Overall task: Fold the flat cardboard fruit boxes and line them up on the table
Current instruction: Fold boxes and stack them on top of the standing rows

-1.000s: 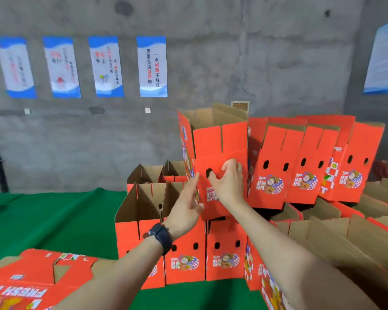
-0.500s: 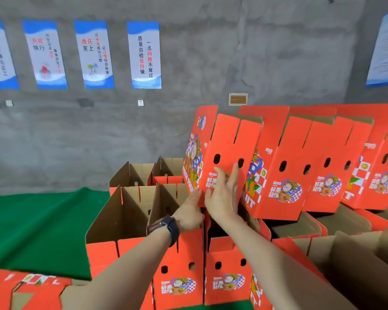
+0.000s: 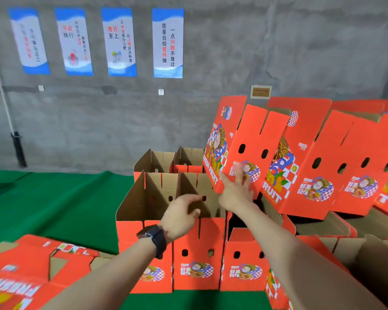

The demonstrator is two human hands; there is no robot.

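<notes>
- Nearest us, at the table's (image 3: 54, 202) near left corner, we see a stack of flat boxes (image 3: 27, 271) lying printed side up; we cannot count the sheets in it.
- Our left hand (image 3: 179, 218) hovers over the open tops of the near standing boxes, fingers loosely spread and holding nothing; a dark watch (image 3: 156, 239) sits on that wrist.
- Below it we count three upright folded boxes (image 3: 197, 258) side by side in the front row, flaps standing open, each showing two oval holes and a printed label.
- Our right hand (image 3: 236, 191) is opened out, its fingertips (image 3: 239, 173) against the lower face of the tilted box (image 3: 253, 151); whether they press or only brush it we cannot tell.
- That tilted box rests on top of the lower boxes, leaning left, at the left end of the upper row (image 3: 336, 162), where we count at least four leaning boxes; the right edge cuts the row off.
- Behind the front row, two more open boxes (image 3: 173, 161) stand toward the table's far edge.
- On the concrete wall we count four posters (image 3: 167, 42).
</notes>
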